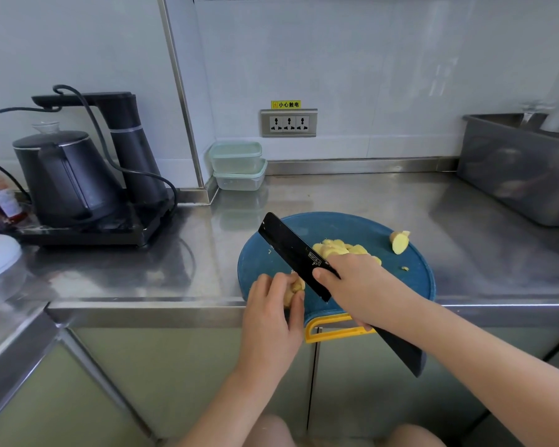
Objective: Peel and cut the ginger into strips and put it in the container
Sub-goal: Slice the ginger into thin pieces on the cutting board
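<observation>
Left hand (273, 304) pinches a peeled yellow ginger lump (296, 287) at lower centre on the round blue cutting board (336, 224); right hand (352, 285) grips the black cleaver (291, 250) over it; slices (336, 248) piled mid-board; peeling apparently done, strips and clear lidded containers (238, 164) pending.

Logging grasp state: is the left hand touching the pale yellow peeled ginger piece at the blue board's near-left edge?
Touching. Head view: the left hand curls its fingers round the pale yellow peeled ginger piece.

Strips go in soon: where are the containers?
Head view: the stacked containers sit on the counter, below-left of the wall socket, right of the kettle.
</observation>
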